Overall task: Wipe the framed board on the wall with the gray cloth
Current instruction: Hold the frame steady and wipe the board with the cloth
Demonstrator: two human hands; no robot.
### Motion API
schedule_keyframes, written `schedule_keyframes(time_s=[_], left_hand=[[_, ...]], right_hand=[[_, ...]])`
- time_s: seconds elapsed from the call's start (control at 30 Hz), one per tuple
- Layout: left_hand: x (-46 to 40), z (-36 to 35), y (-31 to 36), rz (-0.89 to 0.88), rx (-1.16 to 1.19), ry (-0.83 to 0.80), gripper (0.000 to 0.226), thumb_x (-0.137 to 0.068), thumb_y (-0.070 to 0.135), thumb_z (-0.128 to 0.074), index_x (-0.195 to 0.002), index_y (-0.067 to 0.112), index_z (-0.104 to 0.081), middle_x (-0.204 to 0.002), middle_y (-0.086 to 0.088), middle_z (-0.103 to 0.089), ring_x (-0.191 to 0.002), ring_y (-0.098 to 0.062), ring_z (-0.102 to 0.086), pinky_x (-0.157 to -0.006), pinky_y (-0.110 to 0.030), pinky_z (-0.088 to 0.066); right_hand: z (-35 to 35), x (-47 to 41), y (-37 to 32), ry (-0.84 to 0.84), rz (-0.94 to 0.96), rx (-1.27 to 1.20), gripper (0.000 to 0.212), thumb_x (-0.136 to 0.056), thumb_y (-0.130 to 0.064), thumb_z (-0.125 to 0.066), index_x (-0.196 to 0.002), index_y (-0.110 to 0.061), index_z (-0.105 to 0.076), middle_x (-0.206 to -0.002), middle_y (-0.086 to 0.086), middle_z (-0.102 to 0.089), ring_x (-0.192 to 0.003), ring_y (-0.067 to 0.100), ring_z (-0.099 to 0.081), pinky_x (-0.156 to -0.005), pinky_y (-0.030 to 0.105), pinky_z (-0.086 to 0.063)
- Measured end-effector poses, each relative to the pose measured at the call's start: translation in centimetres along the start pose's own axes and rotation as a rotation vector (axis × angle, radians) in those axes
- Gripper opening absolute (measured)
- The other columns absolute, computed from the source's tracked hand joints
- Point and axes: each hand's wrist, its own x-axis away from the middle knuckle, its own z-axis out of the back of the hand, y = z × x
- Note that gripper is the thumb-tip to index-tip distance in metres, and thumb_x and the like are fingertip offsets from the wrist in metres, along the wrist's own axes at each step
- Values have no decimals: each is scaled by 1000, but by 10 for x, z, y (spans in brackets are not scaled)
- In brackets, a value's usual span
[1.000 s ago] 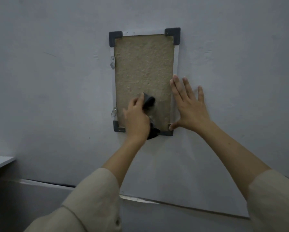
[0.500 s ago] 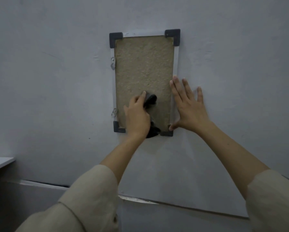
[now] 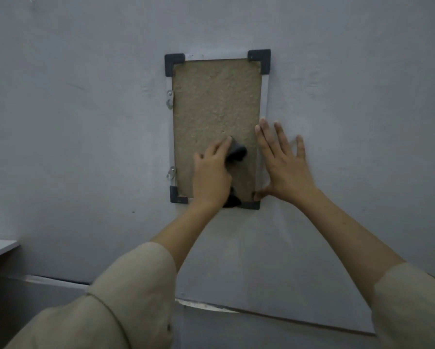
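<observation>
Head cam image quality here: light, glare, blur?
Head view: dim, flat light, bluish cast, no glare; soft shadows under both arms on the wall; board texture reads fairly clearly; left hand with cloth slightly soft; right hand sharp enough.

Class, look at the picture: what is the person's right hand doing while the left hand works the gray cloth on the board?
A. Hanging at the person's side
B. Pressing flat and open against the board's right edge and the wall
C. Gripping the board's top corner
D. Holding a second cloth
B: the right hand lies spread, palm down, over the right edge of the framed board and the wall, holding nothing.
</observation>
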Motion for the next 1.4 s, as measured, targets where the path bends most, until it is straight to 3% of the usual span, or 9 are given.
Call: schedule_keyframes(time_s=[0.17,0.37,0.5,0.57,0.77,0.97,1.07,1.17,1.4], left_hand=[[-11,10,-15,-314,-133,-202,60,-87,-6,-41,-138,25,-39,-141,0,-45,-108,-29,-43,-86,-34,-45],[-34,15,-4,1,-17,81,59,-84,-8,-39,-135,20,-45,-138,-3,-51,-116,-33,-45,-104,-39,-36],[-1,0,6,-300,-115,-201,54,-92,-2,-40,-139,25,-39,-144,2,-43,-108,-29,-42,-94,-35,-42],[-10,8,-3,-373,-136,-223,54,-91,-3,-40,-138,25,-40,-142,1,-45,-105,-28,-43,-88,-36,-45],[-37,16,-4,-64,-78,29,58,-87,-8,-39,-136,23,-43,-139,-3,-50,-112,-31,-45,-90,-29,-36],[-20,14,-10,-487,-252,-289,59,-89,-2,-43,-139,28,-37,-143,4,-43,-102,-26,-40,-75,-32,-45],[-37,23,-19,-216,-141,-62,62,-84,-10,-39,-135,24,-45,-138,-3,-49,-109,-31,-43,-86,-36,-43],[-35,18,-14,84,-23,131,63,-81,-12,-40,-135,20,-46,-135,-5,-51,-112,-33,-45,-87,-25,-34],[10,-6,-2,-247,-116,-158,56,-90,-2,-43,-138,27,-39,-139,-1,-45,-108,-29,-41,-86,-36,-47]], right_hand=[[0,1,1,10,0,2,148,-47,-62,-80,-148,-15,17,-156,0,23,-144,23,19,-112,59,-1],[0,1,1,5,2,-21,150,-45,-63,-81,-148,-16,18,-156,-2,23,-144,23,19,-111,60,-1],[0,1,1,6,2,-22,148,-47,-62,-80,-148,-16,17,-156,-2,23,-144,23,19,-112,60,-3],[1,2,3,6,8,-23,148,-47,-63,-80,-149,-16,17,-156,-2,23,-144,23,19,-112,60,-2],[0,0,2,1,9,-6,150,-46,-66,-79,-147,-17,19,-156,-2,24,-143,23,20,-111,60,2],[0,1,2,8,-1,-3,149,-46,-65,-79,-148,-16,18,-156,-1,23,-144,23,19,-111,60,0],[0,1,2,10,3,0,150,-45,-67,-78,-148,-16,19,-156,-2,24,-143,23,21,-111,59,1],[-1,1,2,12,3,2,150,-46,-66,-79,-147,-16,20,-156,-2,24,-143,23,20,-111,59,2],[-1,1,1,17,3,2,145,-51,-62,-79,-148,-14,18,-156,-1,23,-144,23,19,-112,60,-1]])
